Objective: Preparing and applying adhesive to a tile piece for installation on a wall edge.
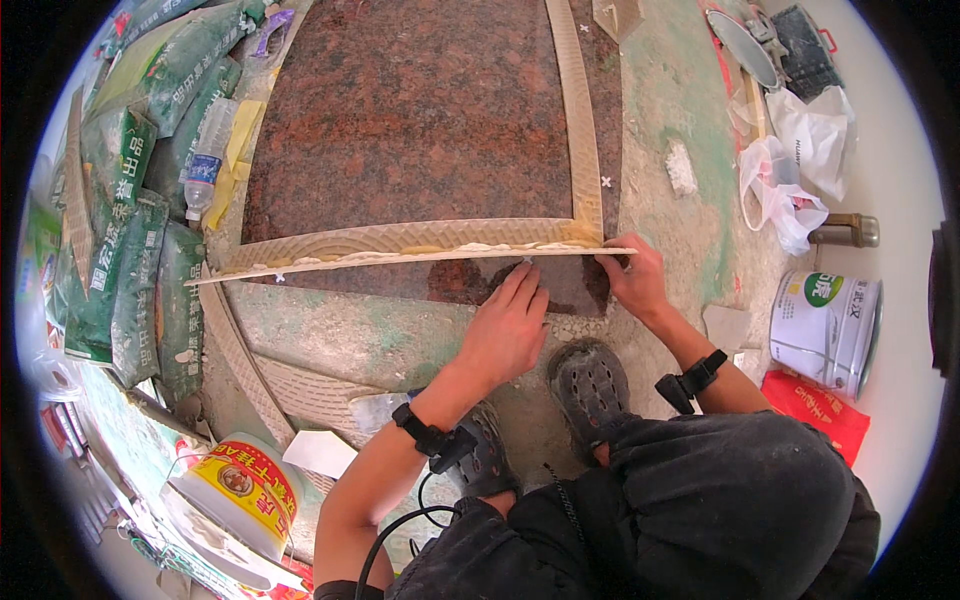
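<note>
A long narrow pale strip (380,263) with uneven white paste along its upper edge lies crosswise along a patterned strip (300,239) on a speckled red-brown slab (400,120). My right hand (635,280) has fingers and thumb closed on the pale strip's right end. My left hand (505,325) reaches to just under the strip, fingers stretched out onto the slab beside a small white cross (528,260); its thumb is hidden. A second patterned strip (578,120) runs up the slab's right side.
Stacked green sacks (140,270) and a water bottle (207,160) line the left. A bucket (235,500) and loose strips (245,365) lie lower left. At right are white bags (808,135), a metal flask (850,230) and a white tin (822,335). My shoes (585,385) are below the slab.
</note>
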Action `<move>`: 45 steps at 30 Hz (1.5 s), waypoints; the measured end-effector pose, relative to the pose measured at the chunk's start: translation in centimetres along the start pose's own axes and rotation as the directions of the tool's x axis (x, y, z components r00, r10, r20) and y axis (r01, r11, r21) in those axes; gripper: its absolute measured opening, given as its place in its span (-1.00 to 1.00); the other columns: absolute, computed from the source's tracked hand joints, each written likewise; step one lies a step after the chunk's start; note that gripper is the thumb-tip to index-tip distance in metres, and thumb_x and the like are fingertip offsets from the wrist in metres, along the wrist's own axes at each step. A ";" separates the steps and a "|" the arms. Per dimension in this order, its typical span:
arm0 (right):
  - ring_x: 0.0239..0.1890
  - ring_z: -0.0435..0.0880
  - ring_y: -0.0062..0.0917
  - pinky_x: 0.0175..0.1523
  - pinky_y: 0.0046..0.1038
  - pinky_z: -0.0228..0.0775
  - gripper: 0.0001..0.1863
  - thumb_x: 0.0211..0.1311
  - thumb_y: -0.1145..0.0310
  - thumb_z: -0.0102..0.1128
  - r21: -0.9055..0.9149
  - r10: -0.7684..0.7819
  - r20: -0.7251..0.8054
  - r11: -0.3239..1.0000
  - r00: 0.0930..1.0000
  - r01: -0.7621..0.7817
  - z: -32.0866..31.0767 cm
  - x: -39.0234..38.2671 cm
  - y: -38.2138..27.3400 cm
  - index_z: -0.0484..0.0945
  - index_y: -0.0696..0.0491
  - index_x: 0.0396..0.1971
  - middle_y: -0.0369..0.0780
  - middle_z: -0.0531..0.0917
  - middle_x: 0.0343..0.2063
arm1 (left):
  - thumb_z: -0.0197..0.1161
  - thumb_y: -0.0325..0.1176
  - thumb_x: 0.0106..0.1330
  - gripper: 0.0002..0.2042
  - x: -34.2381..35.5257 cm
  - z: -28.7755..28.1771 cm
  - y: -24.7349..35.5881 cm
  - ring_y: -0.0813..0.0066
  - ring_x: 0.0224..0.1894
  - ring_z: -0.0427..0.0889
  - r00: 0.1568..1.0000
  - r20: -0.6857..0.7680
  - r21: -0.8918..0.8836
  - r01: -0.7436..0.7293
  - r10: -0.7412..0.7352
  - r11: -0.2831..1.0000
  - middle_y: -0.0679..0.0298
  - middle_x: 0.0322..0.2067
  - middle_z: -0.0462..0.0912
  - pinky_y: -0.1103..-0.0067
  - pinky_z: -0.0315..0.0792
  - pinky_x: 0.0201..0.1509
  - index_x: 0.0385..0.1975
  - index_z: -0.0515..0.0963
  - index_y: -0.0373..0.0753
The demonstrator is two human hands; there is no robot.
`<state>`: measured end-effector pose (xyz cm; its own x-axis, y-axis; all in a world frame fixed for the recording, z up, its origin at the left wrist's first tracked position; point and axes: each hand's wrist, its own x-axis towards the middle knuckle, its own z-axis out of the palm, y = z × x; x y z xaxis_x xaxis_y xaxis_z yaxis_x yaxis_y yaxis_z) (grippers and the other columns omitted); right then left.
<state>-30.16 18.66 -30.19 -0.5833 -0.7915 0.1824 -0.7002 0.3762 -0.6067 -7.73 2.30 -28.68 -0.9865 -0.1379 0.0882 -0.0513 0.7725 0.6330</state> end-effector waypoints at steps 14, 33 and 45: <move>-0.40 0.73 -0.34 -0.28 -0.36 0.54 -0.85 0.18 0.56 0.48 0.007 0.004 0.000 1.000 1.000 -0.004 -0.1 0.0 -0.2 0.69 0.12 -0.27 -0.14 0.71 -0.39 | 0.40 -0.38 0.23 -0.52 0.1 -0.2 0.3 -0.12 0.48 0.31 0.999 -0.007 -0.045 -0.039 0.039 0.998 -0.14 0.35 0.42 0.23 0.34 0.51 0.13 0.50 -0.43; -0.38 0.71 -0.35 -0.25 -0.37 0.51 -0.88 0.27 0.51 0.44 -0.003 0.091 0.018 0.996 0.996 -0.091 0.3 -0.5 0.5 0.66 0.14 -0.25 -0.13 0.70 -0.42 | 0.33 -0.50 0.19 -0.60 -21.1 -21.3 -24.6 0.12 -0.18 0.79 0.275 -0.737 -0.209 0.776 -0.617 0.596 -0.03 -0.18 0.76 0.31 0.61 -0.04 0.07 0.58 -0.39; -0.40 0.69 -0.47 -0.27 -0.42 0.48 -0.89 0.31 0.50 0.42 -0.056 0.093 0.017 0.994 0.995 -0.092 0.3 -0.6 0.8 0.65 0.14 -0.25 -0.19 0.69 -0.45 | 0.46 -0.52 0.16 -0.76 -21.8 -22.0 -28.1 0.30 -0.40 0.71 0.350 -0.586 -0.420 0.640 -0.731 0.643 0.12 -0.43 0.75 0.40 0.56 -0.21 -0.17 0.67 -0.37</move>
<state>-30.28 19.35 -31.01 -0.6391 -0.7610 0.1117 -0.6653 0.4741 -0.5768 18.62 -30.07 -31.48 -0.2164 -0.9761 0.0188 -0.5992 0.1480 0.7868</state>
